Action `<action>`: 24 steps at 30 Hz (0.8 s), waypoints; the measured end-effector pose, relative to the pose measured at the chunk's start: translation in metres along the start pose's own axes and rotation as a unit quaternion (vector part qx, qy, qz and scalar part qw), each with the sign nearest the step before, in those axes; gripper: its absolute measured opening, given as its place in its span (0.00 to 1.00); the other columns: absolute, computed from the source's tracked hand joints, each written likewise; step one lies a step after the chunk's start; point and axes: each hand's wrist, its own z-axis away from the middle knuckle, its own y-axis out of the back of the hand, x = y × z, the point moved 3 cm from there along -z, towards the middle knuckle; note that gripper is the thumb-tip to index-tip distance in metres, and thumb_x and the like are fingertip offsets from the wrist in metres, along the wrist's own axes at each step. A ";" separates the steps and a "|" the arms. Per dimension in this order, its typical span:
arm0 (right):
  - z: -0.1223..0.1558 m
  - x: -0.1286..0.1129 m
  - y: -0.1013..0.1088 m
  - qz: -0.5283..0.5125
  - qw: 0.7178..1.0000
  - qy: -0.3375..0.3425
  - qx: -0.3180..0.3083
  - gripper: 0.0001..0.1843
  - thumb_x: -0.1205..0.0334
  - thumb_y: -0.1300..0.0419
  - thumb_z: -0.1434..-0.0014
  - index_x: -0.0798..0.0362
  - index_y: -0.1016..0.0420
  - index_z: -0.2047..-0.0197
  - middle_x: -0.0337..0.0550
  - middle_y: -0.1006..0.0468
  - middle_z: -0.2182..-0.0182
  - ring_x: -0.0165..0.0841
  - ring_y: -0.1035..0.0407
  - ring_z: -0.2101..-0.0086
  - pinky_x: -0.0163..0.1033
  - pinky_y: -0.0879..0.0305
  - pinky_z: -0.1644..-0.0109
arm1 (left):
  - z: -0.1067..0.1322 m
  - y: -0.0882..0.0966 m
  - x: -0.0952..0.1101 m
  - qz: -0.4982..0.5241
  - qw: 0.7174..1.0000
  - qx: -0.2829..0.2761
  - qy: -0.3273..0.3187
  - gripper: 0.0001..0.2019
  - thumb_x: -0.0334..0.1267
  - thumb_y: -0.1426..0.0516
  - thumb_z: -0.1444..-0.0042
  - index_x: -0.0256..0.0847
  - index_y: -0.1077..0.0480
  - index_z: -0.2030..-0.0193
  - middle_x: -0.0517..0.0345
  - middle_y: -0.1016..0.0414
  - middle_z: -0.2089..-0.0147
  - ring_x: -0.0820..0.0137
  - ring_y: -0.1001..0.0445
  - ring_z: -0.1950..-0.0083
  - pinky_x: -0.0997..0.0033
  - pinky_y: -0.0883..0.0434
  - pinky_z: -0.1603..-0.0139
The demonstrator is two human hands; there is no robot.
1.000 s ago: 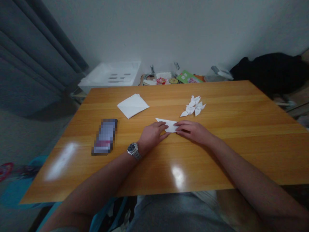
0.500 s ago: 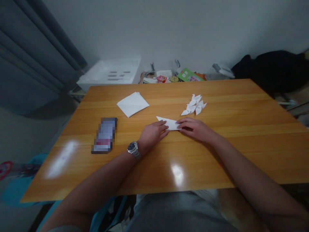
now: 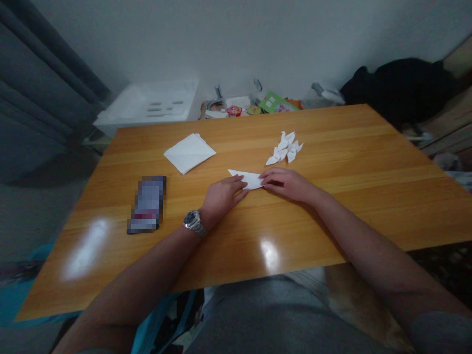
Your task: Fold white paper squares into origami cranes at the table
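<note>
A small folded sheet of white paper lies on the wooden table between both hands, one pointed corner sticking out to the left. My left hand, with a metal watch on its wrist, has its fingers closed on the left part of the paper. From the other side, my right hand pinches the right end between thumb and fingers. Behind the right hand sits a little heap of white origami birds. Further left lies a stack of white paper sheets.
A phone with a blurred screen lies left of my left hand. Past the far edge are a white plastic basket, a green booklet and small packets. A black cloth heap is at the back right.
The whole view has shifted and tilted slightly, so the table's things appear further left and higher. Both hands keep their hold on the folded paper, with little visible change in it.
</note>
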 end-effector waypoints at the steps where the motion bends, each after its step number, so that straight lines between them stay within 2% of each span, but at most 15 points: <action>1: 0.000 0.000 0.000 -0.002 1.000 0.004 0.004 0.10 0.60 0.41 0.32 0.50 0.18 0.58 0.50 0.18 0.52 0.40 0.24 0.53 0.49 0.28 0.47 | 0.000 0.000 0.000 -0.001 1.000 0.000 -0.001 0.14 0.44 0.43 0.31 0.43 0.21 0.47 0.53 0.24 0.37 0.60 0.24 0.39 0.62 0.25 0.40; 24: -0.005 0.003 0.000 -0.001 1.000 0.020 0.006 0.08 0.62 0.41 0.32 0.52 0.19 0.58 0.50 0.18 0.53 0.38 0.24 0.53 0.46 0.29 0.47 | -0.003 0.002 -0.002 0.022 1.000 0.017 0.006 0.13 0.45 0.44 0.31 0.45 0.20 0.50 0.55 0.24 0.37 0.60 0.23 0.40 0.60 0.25 0.41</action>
